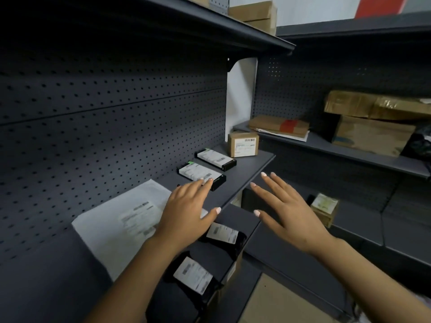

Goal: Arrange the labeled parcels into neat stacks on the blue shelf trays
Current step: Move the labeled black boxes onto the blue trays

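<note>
dark pegboard backs the shelf (pixel 247 169) we face, with a second run of shelving off to the right. on this shelf lies a white mailer (pixel 121 220) at the near left, its label up. past it, two flat black boxes with white labels sit apart from each other along the pegboard: the nearer box (pixel 198 174) and the farther box (pixel 215 159). at the far end stands a small brown carton (pixel 243 144) with a barcode label.

our left hand (pixel 186 213) is spread flat, fingers straight, over the mailer's right edge, with fingertips reaching the nearer box; we cannot tell whether it touches either. our right hand (pixel 286 213) hovers open beyond the shelf's front edge, fingers splayed, holding nothing. the two hands are apart.

below, near us, two black labelled parcels (pixel 222 234) lie on a lower surface. on the right-hand shelving sit several brown cartons (pixel 370 134) and a flat cardboard packet (pixel 277 124).
</note>
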Demonstrator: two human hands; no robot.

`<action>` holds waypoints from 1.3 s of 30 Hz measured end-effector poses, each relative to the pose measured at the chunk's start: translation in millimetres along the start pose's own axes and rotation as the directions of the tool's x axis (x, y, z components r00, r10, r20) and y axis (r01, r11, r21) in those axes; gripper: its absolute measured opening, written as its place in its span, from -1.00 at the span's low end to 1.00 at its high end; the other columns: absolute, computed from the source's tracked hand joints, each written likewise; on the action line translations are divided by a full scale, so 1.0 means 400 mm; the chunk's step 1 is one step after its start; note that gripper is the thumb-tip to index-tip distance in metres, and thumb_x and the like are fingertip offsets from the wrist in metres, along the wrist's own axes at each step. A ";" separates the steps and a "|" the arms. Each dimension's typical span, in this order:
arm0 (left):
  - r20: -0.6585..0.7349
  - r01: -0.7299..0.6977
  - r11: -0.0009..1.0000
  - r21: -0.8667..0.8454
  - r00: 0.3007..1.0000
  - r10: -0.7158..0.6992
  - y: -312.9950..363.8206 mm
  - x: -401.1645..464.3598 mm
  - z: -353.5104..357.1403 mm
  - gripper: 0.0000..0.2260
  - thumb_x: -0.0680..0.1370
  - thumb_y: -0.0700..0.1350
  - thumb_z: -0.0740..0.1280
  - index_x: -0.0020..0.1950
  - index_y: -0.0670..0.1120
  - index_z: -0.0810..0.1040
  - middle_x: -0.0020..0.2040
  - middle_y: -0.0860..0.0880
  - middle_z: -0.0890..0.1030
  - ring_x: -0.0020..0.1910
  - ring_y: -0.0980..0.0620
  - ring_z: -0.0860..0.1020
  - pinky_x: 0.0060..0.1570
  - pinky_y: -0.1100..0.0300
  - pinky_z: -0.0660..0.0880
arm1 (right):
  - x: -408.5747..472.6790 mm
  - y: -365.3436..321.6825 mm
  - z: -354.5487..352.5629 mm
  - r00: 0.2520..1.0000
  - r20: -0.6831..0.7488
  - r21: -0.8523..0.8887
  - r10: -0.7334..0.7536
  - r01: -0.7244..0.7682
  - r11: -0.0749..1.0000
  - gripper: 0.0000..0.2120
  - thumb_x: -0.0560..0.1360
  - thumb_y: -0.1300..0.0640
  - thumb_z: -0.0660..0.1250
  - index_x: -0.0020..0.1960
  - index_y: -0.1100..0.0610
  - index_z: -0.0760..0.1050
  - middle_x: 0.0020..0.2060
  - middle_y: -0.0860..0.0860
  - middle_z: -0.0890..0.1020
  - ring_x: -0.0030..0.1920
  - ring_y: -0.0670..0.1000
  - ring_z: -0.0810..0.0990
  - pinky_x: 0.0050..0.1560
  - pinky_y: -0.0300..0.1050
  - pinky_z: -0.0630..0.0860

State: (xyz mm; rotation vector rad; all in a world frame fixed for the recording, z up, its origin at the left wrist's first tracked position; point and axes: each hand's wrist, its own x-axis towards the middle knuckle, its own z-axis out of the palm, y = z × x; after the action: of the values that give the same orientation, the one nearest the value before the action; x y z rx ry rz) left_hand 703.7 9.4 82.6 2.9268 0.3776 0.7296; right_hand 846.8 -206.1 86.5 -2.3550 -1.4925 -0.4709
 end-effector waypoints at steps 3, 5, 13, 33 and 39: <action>0.030 0.015 1.000 0.006 0.999 -0.015 -0.015 0.083 0.040 -0.27 0.44 0.33 -0.11 0.54 0.02 0.11 0.50 0.03 0.23 0.47 0.02 0.17 0.42 0.12 0.08 | 0.065 0.066 0.031 1.000 0.001 0.023 0.005 -0.006 1.000 -0.43 0.54 -0.30 -0.10 0.51 -0.20 -0.04 0.51 -0.12 -0.07 0.52 -0.07 -0.18 0.49 -0.01 -0.01; 0.064 0.036 0.999 0.011 0.997 -0.036 -0.024 0.127 0.070 -0.27 0.45 0.35 -0.11 0.55 0.04 0.05 0.52 0.05 0.17 0.48 0.04 0.11 0.43 0.12 0.05 | 0.108 0.111 0.059 1.000 0.001 0.042 -0.005 0.005 0.999 -0.43 0.53 -0.30 -0.09 0.51 -0.20 -0.03 0.51 -0.13 -0.07 0.52 -0.08 -0.17 0.49 -0.03 -0.02; 0.099 0.166 0.983 0.072 0.980 -0.173 -0.050 0.303 0.219 -0.37 0.57 0.26 0.11 0.55 0.03 0.02 0.53 0.04 0.13 0.48 0.05 0.07 0.44 0.14 0.05 | 0.316 0.320 0.201 0.988 0.010 0.127 -0.153 0.150 0.980 -0.41 0.55 -0.32 -0.13 0.51 -0.13 0.05 0.53 -0.05 0.02 0.53 -0.01 -0.08 0.48 0.00 0.02; 0.134 0.708 0.648 0.281 0.640 -0.757 -0.030 0.497 0.449 -0.16 0.30 0.45 -0.23 0.54 0.14 -0.06 0.55 0.08 0.02 0.51 0.04 -0.05 0.43 -0.16 0.00 | 0.771 0.532 0.517 0.776 0.254 0.399 -0.577 0.460 0.793 -0.23 0.37 -0.43 -0.24 0.52 -0.17 -0.05 0.49 -0.16 -0.17 0.47 -0.10 -0.30 0.46 -0.02 -0.09; 0.068 0.715 0.651 0.255 0.659 -0.749 -0.018 0.497 0.463 -0.35 0.42 0.30 -0.18 0.51 0.22 0.08 0.52 0.06 0.14 0.50 0.02 0.03 0.38 -0.11 0.23 | 0.805 0.505 0.560 0.717 0.334 0.399 -0.611 0.480 0.781 -0.35 0.53 -0.31 0.09 0.52 -0.19 -0.05 0.54 -0.10 -0.16 0.51 0.03 -0.28 0.46 0.09 -0.04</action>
State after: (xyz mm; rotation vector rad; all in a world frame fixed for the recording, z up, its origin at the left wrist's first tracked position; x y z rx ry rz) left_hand 959.8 61.4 7.6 2.5674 1.5850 0.3128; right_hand 1184.2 67.1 7.9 -1.8199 -2.3209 0.1963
